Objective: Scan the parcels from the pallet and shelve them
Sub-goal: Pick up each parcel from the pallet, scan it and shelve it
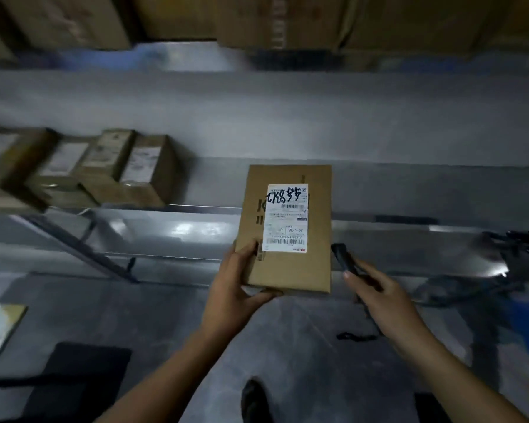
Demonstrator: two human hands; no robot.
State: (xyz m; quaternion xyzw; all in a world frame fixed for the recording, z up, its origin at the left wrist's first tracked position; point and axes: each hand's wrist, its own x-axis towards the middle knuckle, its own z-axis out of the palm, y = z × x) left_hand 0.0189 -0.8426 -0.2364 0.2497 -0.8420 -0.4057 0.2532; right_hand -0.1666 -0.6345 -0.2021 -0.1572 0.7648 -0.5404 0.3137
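Grey metal shelf holds cardboard boxes at ten o'clock; flat cardboard parcel at centre, its near end gripped by the left hand, thumb on top; right hand, four o'clock, curls round a black scanner; white label shows barcodes, inverted "J4-J06" and a black handwritten scrawl.

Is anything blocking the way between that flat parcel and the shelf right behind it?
Nothing visible does. The left hand holds the parcel at the shelf edge, and no box shows on the stretch behind it. The other boxes stand off to the left; the right hand holds the scanner alongside.
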